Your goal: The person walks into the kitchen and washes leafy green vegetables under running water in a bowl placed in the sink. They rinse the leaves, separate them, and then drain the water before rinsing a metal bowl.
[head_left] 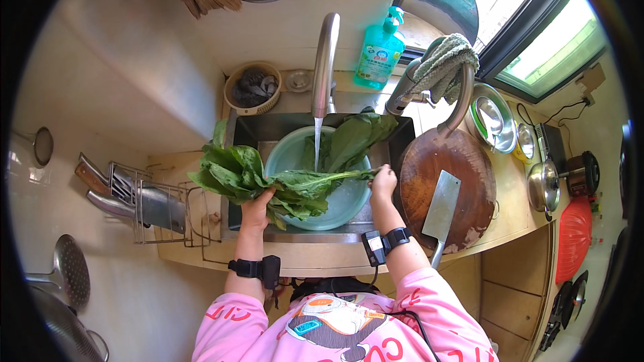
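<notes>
A bunch of leafy greens [235,171] stretches sideways over a pale green basin [349,209] in the sink [248,133]. My left hand [257,210] grips the leafy part from below, its fingers mostly hidden behind the leaves. At the other end, my right hand [384,182] is closed on the stem. Water runs from the faucet [325,60] in a thin stream down toward the basin. More large leaves [362,135] lie in the basin and lean over its far right rim.
Right of the sink, a cleaver [443,204] lies on a round wooden chopping board [419,161]. Behind stand a green soap bottle [380,50] and a small basket [268,102] holding dark scrubbers. A wire knife rack [161,204] hangs at the left; metal bowls [493,121] sit at the right.
</notes>
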A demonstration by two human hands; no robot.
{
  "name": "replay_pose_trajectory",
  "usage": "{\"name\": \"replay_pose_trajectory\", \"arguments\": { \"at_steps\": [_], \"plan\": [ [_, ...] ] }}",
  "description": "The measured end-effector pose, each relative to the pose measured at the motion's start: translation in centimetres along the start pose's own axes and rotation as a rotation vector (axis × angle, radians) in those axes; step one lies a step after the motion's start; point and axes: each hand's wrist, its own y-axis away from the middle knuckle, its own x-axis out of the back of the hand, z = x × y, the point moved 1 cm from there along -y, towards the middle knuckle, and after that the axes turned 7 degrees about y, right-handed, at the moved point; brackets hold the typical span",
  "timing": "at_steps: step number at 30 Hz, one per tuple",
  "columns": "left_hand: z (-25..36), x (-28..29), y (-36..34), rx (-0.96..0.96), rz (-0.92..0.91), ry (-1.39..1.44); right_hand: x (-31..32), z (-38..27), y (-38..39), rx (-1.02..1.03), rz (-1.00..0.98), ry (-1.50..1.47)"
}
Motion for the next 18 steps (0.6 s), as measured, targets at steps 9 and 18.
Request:
{"name": "replay_pose_trajectory", "arguments": {
  "at_steps": [9, 18],
  "plan": [
    [1.9, 1.2, 0.5, -0.061, 0.251, 0.044, 1.8, -5.5, 0.4, 0.25, 0.199, -0.372],
    [1.5, -1.6, 1.2, -0.039, 0.101, -0.086, -3.8, -5.3, 10.3, 0.654, -0.7, 0.218]
  ]
}}
